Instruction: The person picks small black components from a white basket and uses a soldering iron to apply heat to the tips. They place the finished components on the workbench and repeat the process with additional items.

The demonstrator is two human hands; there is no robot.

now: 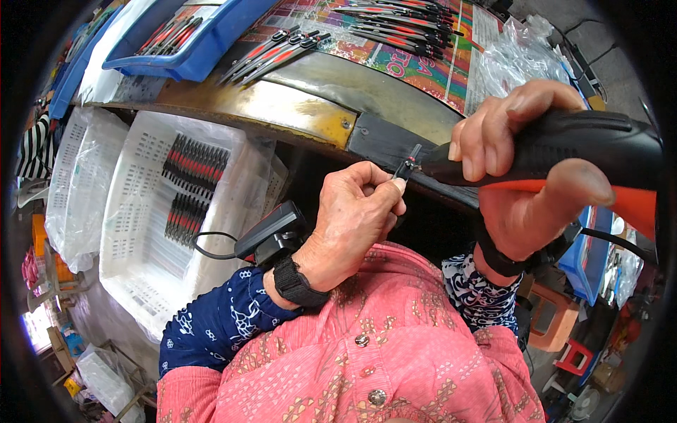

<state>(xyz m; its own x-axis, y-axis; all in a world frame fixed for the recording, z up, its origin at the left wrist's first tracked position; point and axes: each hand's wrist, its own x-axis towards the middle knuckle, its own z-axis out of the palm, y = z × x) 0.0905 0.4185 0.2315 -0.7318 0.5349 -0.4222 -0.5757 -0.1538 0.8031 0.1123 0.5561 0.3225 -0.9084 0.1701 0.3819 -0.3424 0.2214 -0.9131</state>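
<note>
My left hand [356,215] pinches a slim dark piece [405,168] with a pale end and a touch of red between thumb and forefinger. It is held near the table's edge. My right hand [518,158] is wrapped round a black and orange power screwdriver [564,148], fingers over its top. The screwdriver's narrow nose meets the slim piece, or comes very close to it; the contact is too small to make out. Part of the piece is hidden by my left fingertips.
Several slim grey, black and red tools [282,53] lie on the table, beside a larger pile [405,25]. A blue tray [162,67] holds more. At left stands a white crate [134,261] with rows of them. Clear plastic bags [525,56] lie at the far right.
</note>
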